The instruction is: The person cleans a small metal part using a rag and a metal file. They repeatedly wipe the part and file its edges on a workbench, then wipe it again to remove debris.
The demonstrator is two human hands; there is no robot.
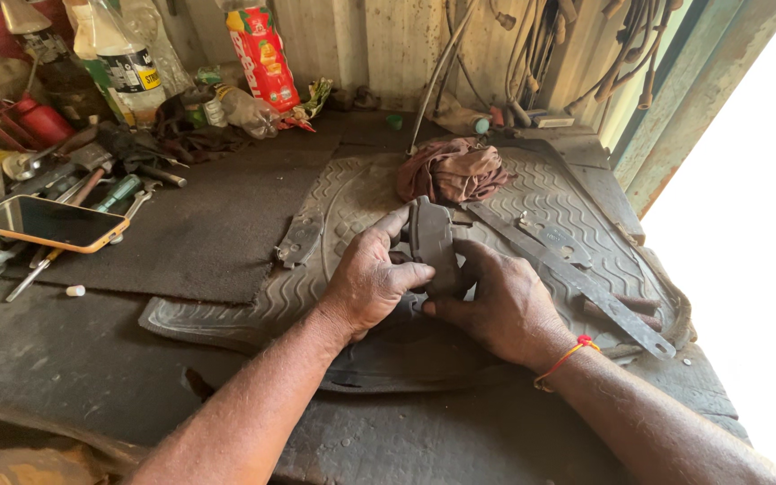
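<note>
Both my hands hold a dark grey brake pad (431, 241) upright over a ribbed rubber mat (226, 310). My left hand (370, 283) wraps the pad's left side, with the thumb across its lower face and a finger along its top edge. My right hand (505, 304) grips the pad's lower right side; a red and yellow thread is tied on that wrist. A second flat brake pad (299, 239) lies on the mat just left of my left hand.
A crumpled brown rag (451, 169) lies behind the pad. A long flat metal bar (577, 278) runs diagonally at the right. A phone (47, 223) rests on scattered tools at the left, with bottles and a red carton (264, 56) along the back wall.
</note>
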